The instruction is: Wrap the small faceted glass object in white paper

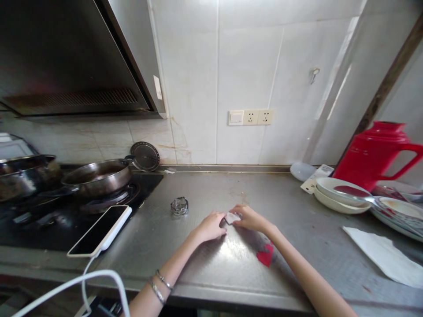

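"So, what is around the person?"

"A wire ball (pixel 179 206) sits on the metal counter (pixel 205 189), to the left of the hands. Farther left, a phone (pixel 99 232) lies by the black stove (pixel 46 238), and a pan (pixel 99 179) is behind it. Bowls (pixel 333 201), a red jug (pixel 370 154) and white paper (pixel 385 255) are on the right."

"What is closest to the arms?"

"A red scrap (pixel 265 255), just beside the right forearm."

"And the small pale piece (pixel 232 218)?"

"Between the two hands, over the middle of the counter. It's hard to tell if it touches down."

"How are the hands?"

"Both reach forward and turn in. The right hand (pixel 248 217) pinches the piece, fingers bent. The left hand (pixel 211 226) is curled, fingertips at the other edge."
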### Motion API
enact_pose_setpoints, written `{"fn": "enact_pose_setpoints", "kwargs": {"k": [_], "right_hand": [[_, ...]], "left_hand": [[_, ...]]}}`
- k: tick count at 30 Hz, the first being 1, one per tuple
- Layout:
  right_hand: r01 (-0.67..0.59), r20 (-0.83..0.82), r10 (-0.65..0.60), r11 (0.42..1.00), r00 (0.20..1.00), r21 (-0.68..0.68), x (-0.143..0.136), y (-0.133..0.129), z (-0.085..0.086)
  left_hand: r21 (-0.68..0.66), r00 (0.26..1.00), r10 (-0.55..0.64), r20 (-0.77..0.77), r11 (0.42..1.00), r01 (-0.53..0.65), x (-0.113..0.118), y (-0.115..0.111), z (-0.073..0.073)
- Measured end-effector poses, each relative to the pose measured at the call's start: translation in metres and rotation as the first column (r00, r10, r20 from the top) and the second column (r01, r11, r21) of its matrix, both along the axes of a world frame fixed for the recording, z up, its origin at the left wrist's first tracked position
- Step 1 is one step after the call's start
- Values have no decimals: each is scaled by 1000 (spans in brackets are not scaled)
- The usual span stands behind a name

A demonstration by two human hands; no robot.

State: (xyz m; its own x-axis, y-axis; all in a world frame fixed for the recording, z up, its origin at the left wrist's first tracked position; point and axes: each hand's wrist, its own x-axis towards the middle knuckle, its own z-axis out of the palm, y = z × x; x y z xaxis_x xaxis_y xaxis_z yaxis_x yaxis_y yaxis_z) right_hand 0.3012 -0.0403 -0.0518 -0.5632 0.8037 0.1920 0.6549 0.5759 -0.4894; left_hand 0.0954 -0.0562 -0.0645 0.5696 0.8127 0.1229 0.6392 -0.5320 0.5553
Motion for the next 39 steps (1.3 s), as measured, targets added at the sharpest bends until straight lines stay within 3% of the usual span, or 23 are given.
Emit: {"fn": "enact_pose_setpoints", "kwargs": {"k": [10, 15, 18, 22, 25, 31, 35, 39], "right_hand": [[19, -54, -20, 1000, 998, -9, 2, 7, -11], [52, -247, -73, 995, 966, -89, -5, 3, -3], [-13, -414, -61, 985, 908, -173, -12, -1, 4], [-117, -572, -98, 937, 814, -328, -23, -5, 9], [-119, -585, -132, 921, 800, -371, -29, -5, 13], [-170, -637, -135, 903, 759, -395, -47, -6, 21], [-204, -657, -114, 899, 745, -387, -66, -8, 22], [-249, -653, -84, 882, 752, -401, -86, -4, 21]], "left_hand": [[-68, 999, 46, 0, 997, -46, 0, 0, 11], [-170, 950, 141, 280, 981, -95, 0, 4, 9], [-217, 883, 110, 456, 976, -10, -3, 8, 14], [-245, 833, 110, 542, 969, 31, -10, 10, 24], [-175, 846, 116, 520, 984, -27, -20, 7, 29], [88, 898, 92, 431, 986, -144, -44, -4, 31], [219, 929, 130, 346, 952, -215, -63, -10, 30], [413, 974, 136, 181, 888, -201, -86, -19, 35]]}}
